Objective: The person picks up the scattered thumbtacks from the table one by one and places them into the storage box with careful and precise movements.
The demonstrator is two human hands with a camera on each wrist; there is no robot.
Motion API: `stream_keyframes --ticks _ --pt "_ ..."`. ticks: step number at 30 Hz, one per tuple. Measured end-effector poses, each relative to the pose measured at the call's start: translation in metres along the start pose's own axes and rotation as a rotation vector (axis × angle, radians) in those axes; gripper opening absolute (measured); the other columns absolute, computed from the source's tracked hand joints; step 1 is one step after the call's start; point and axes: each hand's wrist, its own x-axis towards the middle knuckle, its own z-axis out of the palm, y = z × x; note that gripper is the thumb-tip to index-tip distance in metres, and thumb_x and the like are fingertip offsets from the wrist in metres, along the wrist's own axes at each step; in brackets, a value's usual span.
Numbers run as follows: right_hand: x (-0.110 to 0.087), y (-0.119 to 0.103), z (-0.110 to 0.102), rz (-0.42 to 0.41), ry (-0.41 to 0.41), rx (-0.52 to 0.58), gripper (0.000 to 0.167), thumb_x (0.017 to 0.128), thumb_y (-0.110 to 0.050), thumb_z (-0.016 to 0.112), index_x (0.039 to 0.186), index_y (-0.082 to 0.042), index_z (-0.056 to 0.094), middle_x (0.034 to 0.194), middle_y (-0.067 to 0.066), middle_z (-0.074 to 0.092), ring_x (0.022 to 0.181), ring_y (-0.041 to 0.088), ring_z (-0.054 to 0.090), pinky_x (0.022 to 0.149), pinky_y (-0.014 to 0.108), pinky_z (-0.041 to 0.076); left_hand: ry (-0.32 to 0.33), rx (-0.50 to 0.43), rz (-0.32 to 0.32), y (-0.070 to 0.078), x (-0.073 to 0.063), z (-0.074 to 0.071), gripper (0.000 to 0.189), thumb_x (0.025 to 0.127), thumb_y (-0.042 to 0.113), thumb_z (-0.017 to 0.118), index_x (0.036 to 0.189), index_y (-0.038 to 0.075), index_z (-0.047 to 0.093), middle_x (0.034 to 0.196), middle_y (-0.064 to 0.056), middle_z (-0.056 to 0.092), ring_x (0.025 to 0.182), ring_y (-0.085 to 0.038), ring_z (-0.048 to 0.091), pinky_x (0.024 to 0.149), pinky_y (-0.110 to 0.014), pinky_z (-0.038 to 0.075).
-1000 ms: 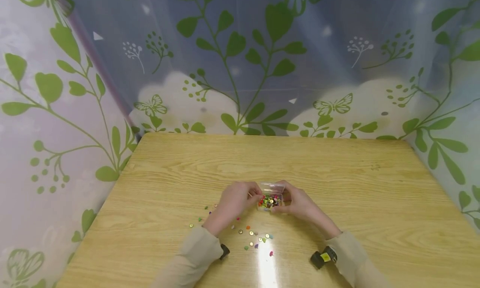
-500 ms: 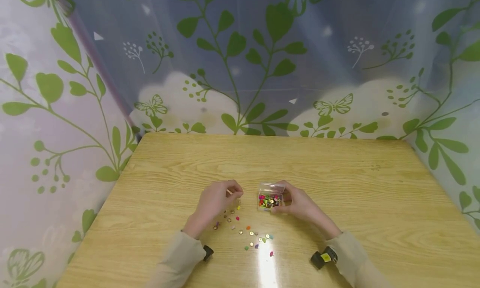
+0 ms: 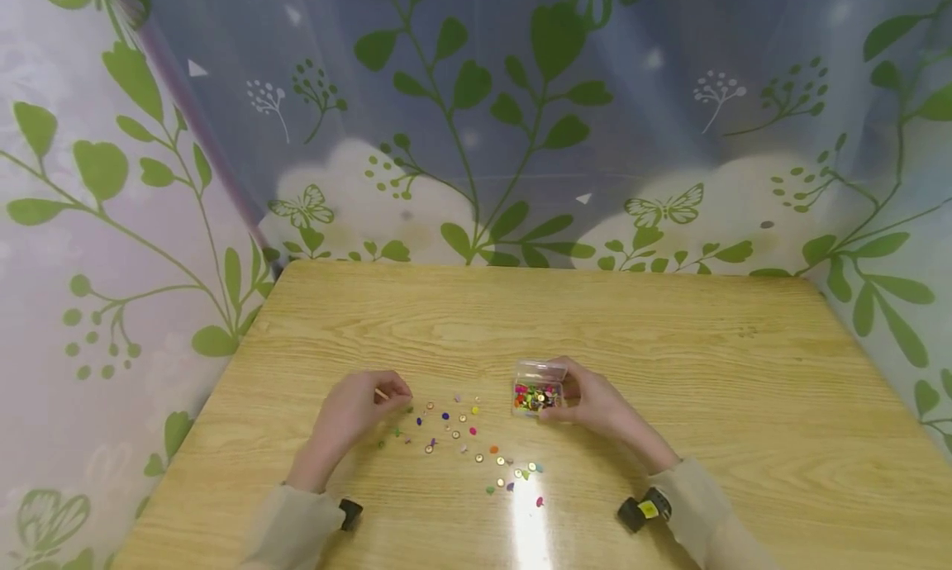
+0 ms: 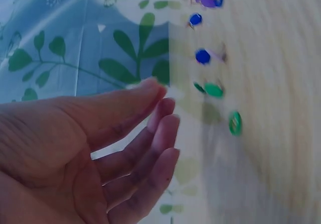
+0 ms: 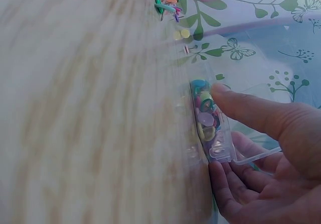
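My right hand (image 3: 595, 403) grips a small clear plastic box (image 5: 220, 148) by its right side, thumb on the near wall and fingers round the back. The box stands on the table with its hinged lid (image 3: 540, 371) raised, and colourful thumbtacks fill it. At the left end of the scattered tacks, my left hand (image 3: 349, 409) hovers with bent, relaxed fingers. In the left wrist view its thumb and fingertips come close together, with nothing visible between them. Just beyond those fingertips lie a green thumbtack (image 4: 214, 90) and a blue thumbtack (image 4: 203, 56).
Loose thumbtacks spread over the wooden table (image 3: 669, 330) between my hands and toward its near side, such as an orange tack (image 3: 494, 449) and a pink tack (image 3: 540, 501). Some lie point up. A leaf-patterned curtain (image 3: 476, 124) hangs behind the table.
My left hand has drawn away from the box, moving left across the table to the far end of the scattered tacks. My right hand and the box have stayed in place.
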Motion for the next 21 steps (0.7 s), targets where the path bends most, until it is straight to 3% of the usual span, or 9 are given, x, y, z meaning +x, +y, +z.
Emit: stream_keyframes --ticks 6,11,16,21 --pt "0.0 -0.001 -0.001 0.002 -0.003 -0.01 0.071 0.079 -0.021 0.087 0.138 -0.006 0.052 0.126 0.02 0.065 0.108 0.035 0.066 0.094 0.05 0.055 -0.094 0.009 -0.051 -0.013 -0.015 -0.003 0.01 0.085 0.018 0.081 0.083 0.02 0.072 0.078 0.008 0.066 0.074 -0.009 0.061 0.073 -0.034 0.051" --pt "0.0 0.0 0.0 0.004 -0.002 -0.01 0.071 0.078 -0.021 0.087 0.138 -0.007 0.052 0.128 0.02 0.064 0.11 0.036 0.065 0.094 0.052 0.054 -0.152 0.021 -0.057 -0.017 -0.022 -0.004 0.016 0.079 0.017 0.085 0.083 0.019 0.07 0.074 0.008 0.061 0.07 -0.01 0.055 0.07 -0.031 0.045" --pt "0.001 0.0 0.0 -0.002 -0.008 0.0 0.071 0.079 -0.021 0.087 0.139 -0.006 0.052 0.128 0.02 0.063 0.11 0.037 0.065 0.095 0.052 0.054 -0.147 0.039 -0.033 -0.02 -0.025 -0.004 0.018 0.078 0.012 0.086 0.081 0.018 0.069 0.074 0.008 0.062 0.069 -0.009 0.055 0.068 -0.031 0.046" --pt "0.001 0.001 0.0 -0.009 -0.011 0.003 0.071 0.078 -0.02 0.087 0.139 -0.006 0.052 0.127 0.02 0.064 0.109 0.036 0.066 0.094 0.051 0.054 -0.114 0.048 -0.037 -0.022 -0.024 -0.002 0.017 0.079 0.018 0.086 0.076 0.018 0.069 0.07 0.008 0.063 0.065 -0.009 0.055 0.066 -0.031 0.046"
